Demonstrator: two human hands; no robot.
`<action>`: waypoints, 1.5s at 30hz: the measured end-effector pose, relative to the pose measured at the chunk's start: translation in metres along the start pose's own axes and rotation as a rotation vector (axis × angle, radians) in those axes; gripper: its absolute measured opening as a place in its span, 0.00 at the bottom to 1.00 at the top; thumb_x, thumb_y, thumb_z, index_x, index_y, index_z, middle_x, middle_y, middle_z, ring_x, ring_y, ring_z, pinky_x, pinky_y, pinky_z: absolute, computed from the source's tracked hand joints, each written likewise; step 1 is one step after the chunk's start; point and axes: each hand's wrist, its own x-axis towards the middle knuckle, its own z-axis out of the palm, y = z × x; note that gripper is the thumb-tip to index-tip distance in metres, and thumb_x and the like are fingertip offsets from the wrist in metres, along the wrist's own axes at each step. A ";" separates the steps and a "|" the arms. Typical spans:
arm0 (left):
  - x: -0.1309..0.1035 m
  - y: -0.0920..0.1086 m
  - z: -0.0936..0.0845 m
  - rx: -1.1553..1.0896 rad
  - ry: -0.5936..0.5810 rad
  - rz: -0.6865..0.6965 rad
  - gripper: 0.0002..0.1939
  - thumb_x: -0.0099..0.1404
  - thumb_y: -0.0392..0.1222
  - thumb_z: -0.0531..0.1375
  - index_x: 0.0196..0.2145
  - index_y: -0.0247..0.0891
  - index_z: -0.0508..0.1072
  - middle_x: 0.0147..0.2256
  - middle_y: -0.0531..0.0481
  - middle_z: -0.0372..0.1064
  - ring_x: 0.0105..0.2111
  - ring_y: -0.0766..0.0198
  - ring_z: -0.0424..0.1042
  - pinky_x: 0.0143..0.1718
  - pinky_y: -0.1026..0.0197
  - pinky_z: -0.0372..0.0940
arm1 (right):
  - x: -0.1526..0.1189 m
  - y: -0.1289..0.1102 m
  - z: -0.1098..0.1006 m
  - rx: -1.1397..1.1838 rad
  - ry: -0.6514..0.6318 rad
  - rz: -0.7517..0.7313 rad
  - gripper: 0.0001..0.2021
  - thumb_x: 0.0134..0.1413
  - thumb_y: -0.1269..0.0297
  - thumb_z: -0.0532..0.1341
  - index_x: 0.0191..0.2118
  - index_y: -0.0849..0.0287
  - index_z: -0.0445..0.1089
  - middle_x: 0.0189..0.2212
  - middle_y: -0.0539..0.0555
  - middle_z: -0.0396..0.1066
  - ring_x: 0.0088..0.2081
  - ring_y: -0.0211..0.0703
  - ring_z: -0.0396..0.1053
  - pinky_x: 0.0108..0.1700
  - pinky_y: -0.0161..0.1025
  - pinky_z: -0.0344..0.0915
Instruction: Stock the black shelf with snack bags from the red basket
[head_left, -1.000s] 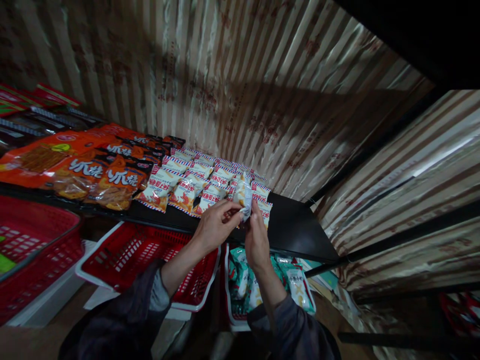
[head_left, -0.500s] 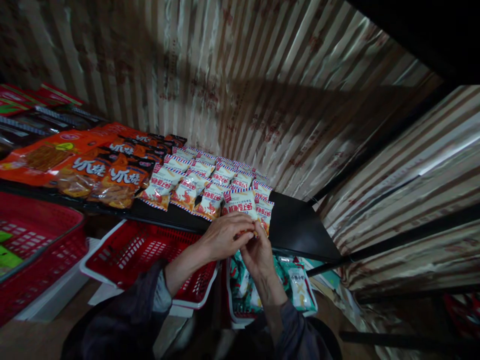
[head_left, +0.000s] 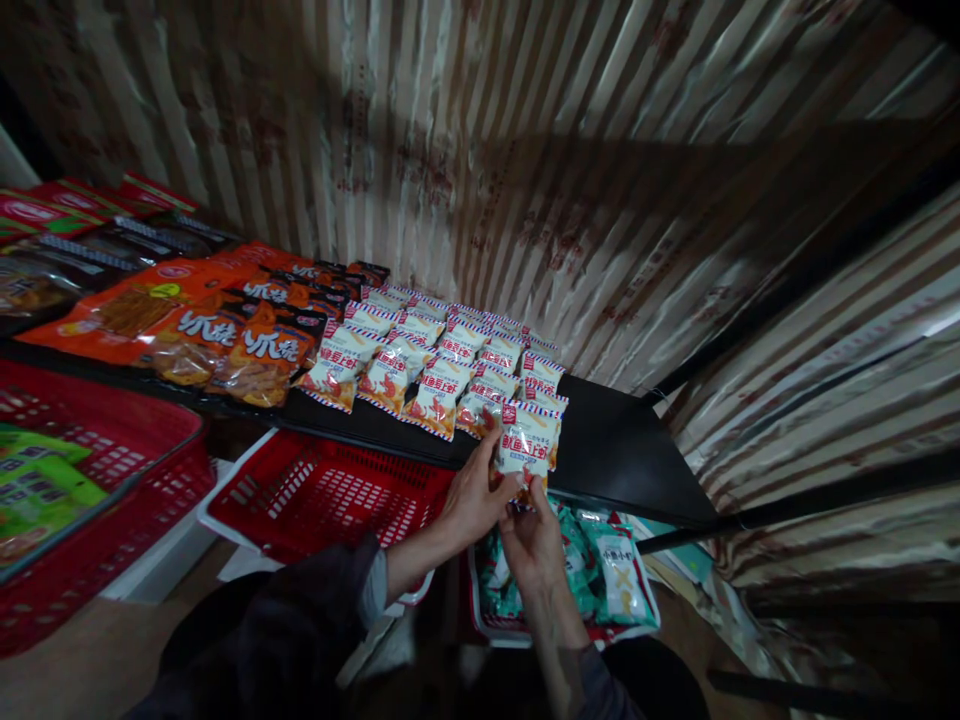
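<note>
A small white snack bag (head_left: pixel 527 440) with a striped top edge and red lettering is held between both hands at the right front of the bag rows. My left hand (head_left: pixel 478 492) grips its left side, thumb across the front. From below, my right hand (head_left: pixel 534 540) pinches the bottom edge with thumb and fingers. Matching snack bags (head_left: pixel 437 392) stand in leaning rows on the black shelf (head_left: pixel 622 450), just behind and left of the held one. The held bag overlaps the rightmost of them, and whether it touches them I cannot tell.
Orange snack packs (head_left: pixel 259 355) lie farther left on the shelf. Below are an almost bare red basket (head_left: pixel 330 490), a basket of green-and-white packs (head_left: pixel 619 570) and a red basket (head_left: pixel 135 500) holding green packs. Black shelf posts (head_left: pixel 810 470) and corrugated sheeting (head_left: pixel 450 150) bound the space.
The held bag has come lower and slightly right, its front now more exposed. My left hand has shifted from over its lower part to its left side. The view has shifted slightly.
</note>
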 end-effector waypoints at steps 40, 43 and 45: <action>0.050 -0.025 -0.036 0.564 0.108 0.206 0.28 0.65 0.36 0.52 0.62 0.32 0.56 0.59 0.36 0.61 0.60 0.53 0.62 0.59 0.48 0.61 | 0.063 -0.009 0.063 -0.958 -0.095 -0.515 0.31 0.57 0.55 0.57 0.64 0.60 0.52 0.55 0.61 0.69 0.54 0.50 0.69 0.58 0.51 0.62; 0.053 -0.028 -0.036 0.575 0.101 0.240 0.28 0.65 0.37 0.53 0.62 0.33 0.56 0.58 0.36 0.62 0.59 0.53 0.63 0.58 0.48 0.62 | 0.069 -0.010 0.064 -0.996 -0.076 -0.485 0.31 0.57 0.56 0.57 0.64 0.60 0.52 0.51 0.60 0.73 0.49 0.50 0.72 0.54 0.51 0.66; 0.055 -0.030 -0.035 0.577 0.099 0.251 0.29 0.64 0.37 0.53 0.62 0.33 0.55 0.58 0.35 0.63 0.58 0.52 0.63 0.58 0.46 0.62 | 0.073 -0.008 0.063 -1.006 -0.055 -0.522 0.32 0.57 0.56 0.58 0.64 0.60 0.52 0.51 0.60 0.72 0.50 0.50 0.72 0.55 0.50 0.66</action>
